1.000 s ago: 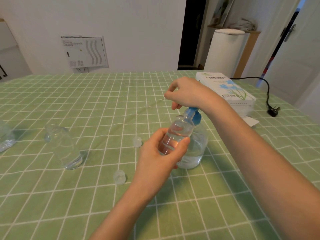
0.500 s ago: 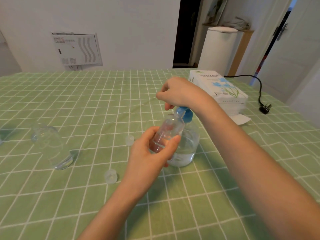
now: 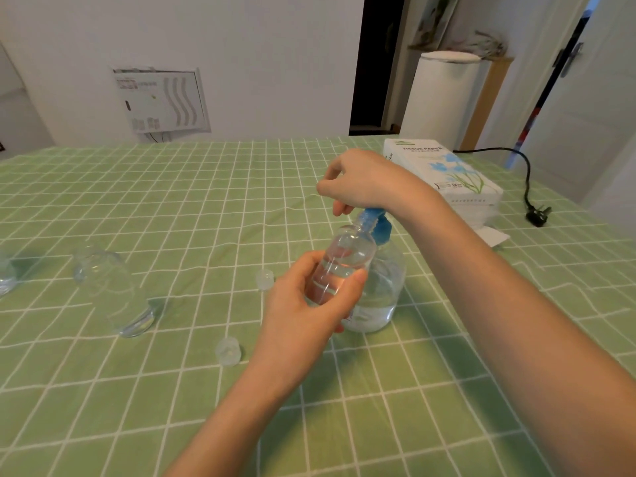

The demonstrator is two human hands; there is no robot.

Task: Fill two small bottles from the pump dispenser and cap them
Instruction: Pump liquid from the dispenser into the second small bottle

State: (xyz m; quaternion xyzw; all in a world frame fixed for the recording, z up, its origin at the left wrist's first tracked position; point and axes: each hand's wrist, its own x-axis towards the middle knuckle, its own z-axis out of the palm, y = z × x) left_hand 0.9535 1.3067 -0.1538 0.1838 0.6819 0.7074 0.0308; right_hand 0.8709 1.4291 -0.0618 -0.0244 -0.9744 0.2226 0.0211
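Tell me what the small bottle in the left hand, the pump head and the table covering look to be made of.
Small bottle: clear glossy plastic, probably; fingers show through it.
Pump head: opaque blue plastic, smooth, mostly hidden under the right hand.
Table covering: green checked cloth or vinyl; soft creases show, finish unclear.

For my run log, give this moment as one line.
step: filling first bottle | left hand: holds small bottle at spout | right hand: on pump dispenser | caps: off
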